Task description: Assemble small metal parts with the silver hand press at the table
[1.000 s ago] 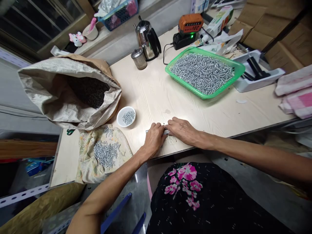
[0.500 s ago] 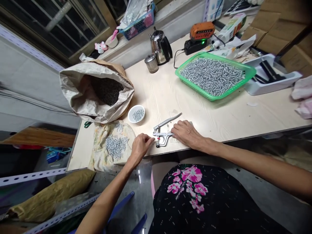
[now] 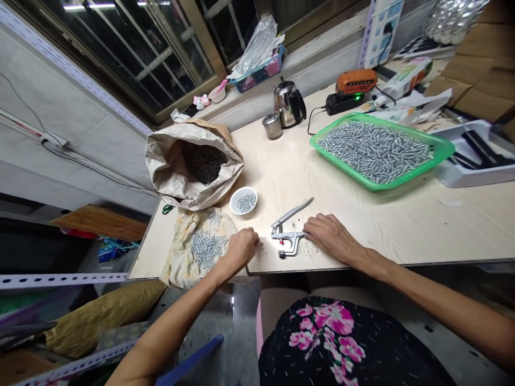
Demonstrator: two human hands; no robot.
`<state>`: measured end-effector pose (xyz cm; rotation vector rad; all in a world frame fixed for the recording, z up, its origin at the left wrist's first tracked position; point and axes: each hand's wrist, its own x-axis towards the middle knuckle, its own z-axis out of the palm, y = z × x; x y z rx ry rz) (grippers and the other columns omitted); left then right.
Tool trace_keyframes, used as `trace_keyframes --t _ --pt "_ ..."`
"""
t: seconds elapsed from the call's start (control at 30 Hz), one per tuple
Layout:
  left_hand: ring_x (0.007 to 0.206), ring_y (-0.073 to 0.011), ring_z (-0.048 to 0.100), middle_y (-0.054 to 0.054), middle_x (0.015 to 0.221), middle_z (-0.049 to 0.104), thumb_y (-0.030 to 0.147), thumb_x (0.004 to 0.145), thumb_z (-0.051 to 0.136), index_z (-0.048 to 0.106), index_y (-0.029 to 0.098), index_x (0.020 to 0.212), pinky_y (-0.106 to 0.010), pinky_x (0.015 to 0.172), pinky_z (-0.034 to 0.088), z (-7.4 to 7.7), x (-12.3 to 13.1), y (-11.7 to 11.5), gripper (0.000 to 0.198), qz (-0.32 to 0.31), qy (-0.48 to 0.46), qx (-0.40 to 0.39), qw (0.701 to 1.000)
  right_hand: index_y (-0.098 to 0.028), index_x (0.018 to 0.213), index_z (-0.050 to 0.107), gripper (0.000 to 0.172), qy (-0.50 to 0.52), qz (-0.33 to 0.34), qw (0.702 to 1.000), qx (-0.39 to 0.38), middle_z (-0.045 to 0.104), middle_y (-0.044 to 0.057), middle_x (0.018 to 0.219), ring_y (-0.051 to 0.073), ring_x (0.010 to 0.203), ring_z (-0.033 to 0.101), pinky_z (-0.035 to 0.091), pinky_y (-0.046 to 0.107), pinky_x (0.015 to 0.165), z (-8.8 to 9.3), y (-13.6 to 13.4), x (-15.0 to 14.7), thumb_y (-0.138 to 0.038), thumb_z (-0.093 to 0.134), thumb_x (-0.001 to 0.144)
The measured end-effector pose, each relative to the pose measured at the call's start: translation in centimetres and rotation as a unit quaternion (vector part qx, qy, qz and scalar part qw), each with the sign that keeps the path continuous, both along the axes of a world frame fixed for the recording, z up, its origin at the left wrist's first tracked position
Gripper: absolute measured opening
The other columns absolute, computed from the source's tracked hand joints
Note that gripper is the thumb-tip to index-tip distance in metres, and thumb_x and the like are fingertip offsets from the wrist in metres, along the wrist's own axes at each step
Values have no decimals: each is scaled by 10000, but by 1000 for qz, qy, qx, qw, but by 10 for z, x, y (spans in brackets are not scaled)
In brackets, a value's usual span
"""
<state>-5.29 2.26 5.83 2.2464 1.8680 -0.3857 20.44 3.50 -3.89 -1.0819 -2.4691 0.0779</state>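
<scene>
Since a second ago the two hands have come apart: they met over the pliers then, and now the left hand has drawn off toward the cloth, leaving the tool in plain sight with its handles spread. From where I stand, the left fingers are curled in close together just beside the nose of the pliers, not touching it; I can't tell whether they pinch anything. The right hand has its fingers closed over the end of the lower handle, while the upper handle slants up free of the palm. The pliers lie on the table near its front edge, between the two hands. Small metal pins are heaped on the cloth, more sit in the white bowl near the left hand, and the green tray farther back is full of them.
</scene>
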Motion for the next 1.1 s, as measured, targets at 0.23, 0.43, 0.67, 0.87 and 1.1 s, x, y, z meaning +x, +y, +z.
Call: trace_keyframes --t 0.23,0.43,0.67,0.87,1.1 --pt "794 -174 628 -68 935 694 301 906 609 744 181 977 -280 715 454 60 -53 32 194 47 -122 278 952 -192 844 550 157 27 -12 1000 -9 577 32 824 198 790 472 287 327 713 -6 -6 1 -236 486 980" --pt "820 -220 655 -83 866 721 261 868 624 757 169 850 -281 670 423 20 -79 -4 162 136 23 37 990 -194 857 562 174 28 -23 999 4 578 39 822 209 792 470 300 335 714 -10 -9 0 -261 468 988" --pt "964 -220 645 -106 987 701 227 911 549 746 162 916 -282 784 458 -21 -88 -42 207 99 65 -6 993 -191 852 569 201 26 -19 999 3 581 41 816 205 784 470 296 336 713 -10 -7 0 -268 451 995" --pt "843 -197 659 -77 890 726 227 876 593 739 167 892 -300 791 497 -19 -65 -44 159 147 -149 88 974 -191 827 591 236 11 -13 999 35 588 41 782 195 772 455 265 345 733 1 -10 -1 -195 424 994" --pt "750 -167 664 -43 828 734 299 848 651 738 186 851 -277 718 522 -45 5 -40 143 172 -382 85 904 -207 779 600 297 -16 -19 998 64 589 29 744 197 761 425 248 357 761 13 -14 -2 -87 402 964"
